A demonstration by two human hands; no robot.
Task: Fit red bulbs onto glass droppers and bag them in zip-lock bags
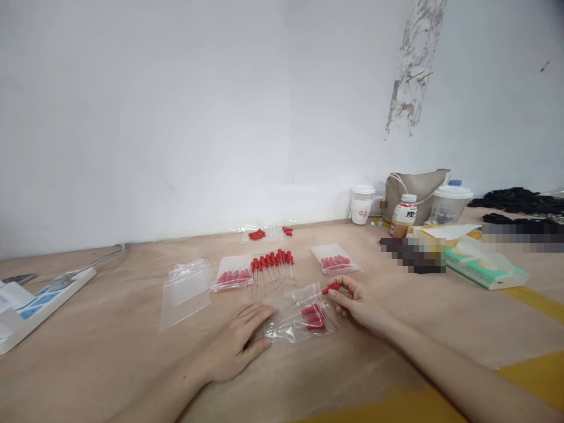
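A clear zip bag [288, 326] lies in front of me with several red-handled thin tools [314, 320] in it, their handles toward its right end. My left hand [240, 341] lies flat at the bag's left end, fingers stretched out over its edge and thumb apart. At the bag's right, zipped end, my right hand [355, 298] pinches another red-handled tool [331, 288] by its handle, its thin shaft pointing left into the bag's mouth. Behind the bag, a row of loose red-handled tools [272, 261] lies with shafts toward me. Their exact kind is too small to tell.
Filled zip bags [233, 273] [335, 259] flank the row; flat zip bags [187, 291] lie left. Red pieces [257, 234] lie near the wall. A power strip [48, 305] is far left. Right stand a cup [363, 205], a bottle [403, 216] and a tissue pack [484, 264].
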